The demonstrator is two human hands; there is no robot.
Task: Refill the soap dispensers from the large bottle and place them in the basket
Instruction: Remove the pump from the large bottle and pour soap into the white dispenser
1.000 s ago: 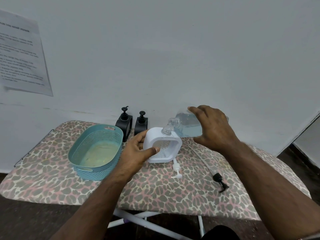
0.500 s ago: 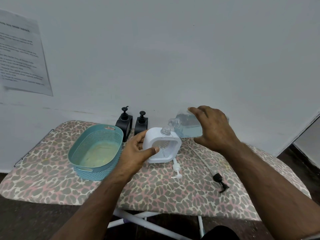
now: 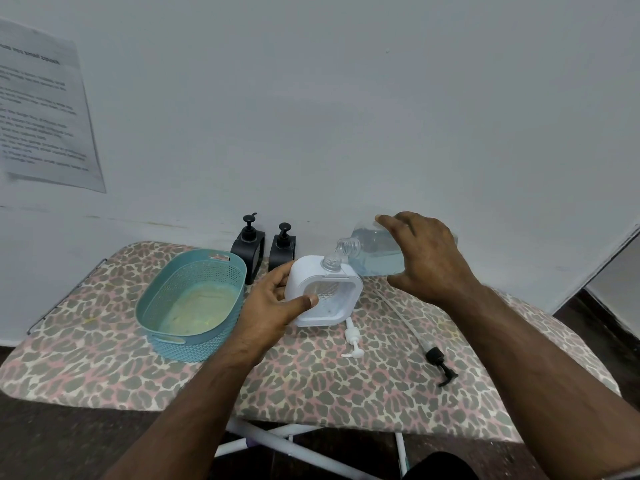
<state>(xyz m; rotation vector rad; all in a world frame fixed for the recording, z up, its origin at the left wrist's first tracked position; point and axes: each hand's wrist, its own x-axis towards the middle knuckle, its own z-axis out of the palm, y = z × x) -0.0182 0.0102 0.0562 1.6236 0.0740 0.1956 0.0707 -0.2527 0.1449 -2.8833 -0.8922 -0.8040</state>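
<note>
1. At nine o'clock of the work spot sits the teal basket (image 3: 191,299), nothing in it yet, on the leopard-print board (image 3: 311,382).
2. At eleven o'clock, against the wall, stand two black dispensers (image 3: 248,247), pumps on; we cannot tell how full they are.
3. Our left hand (image 3: 273,306) wraps the white dispenser (image 3: 323,295) at centre: thumb across the front face, fingers curled behind its left side, steadying it upright on the board.
4. Just at one o'clock of its open neck, our right hand (image 3: 427,258) grips the large bottle (image 3: 375,252) from above, fingers curled round its body, tipped so its mouth sits just over the neck. We cannot make out a stream.
5. The mouths look barely aligned. A slight wobble of the heavy bottle could send soap down the white casing and onto the cover.
6. Tilting too steeply could make it glug and overflow.
7. At five o'clock lies the white pump (image 3: 353,341), and further right the black pump (image 3: 437,358) with its long tube. A spill could reach them, or a sleeve could knock them off.
</note>
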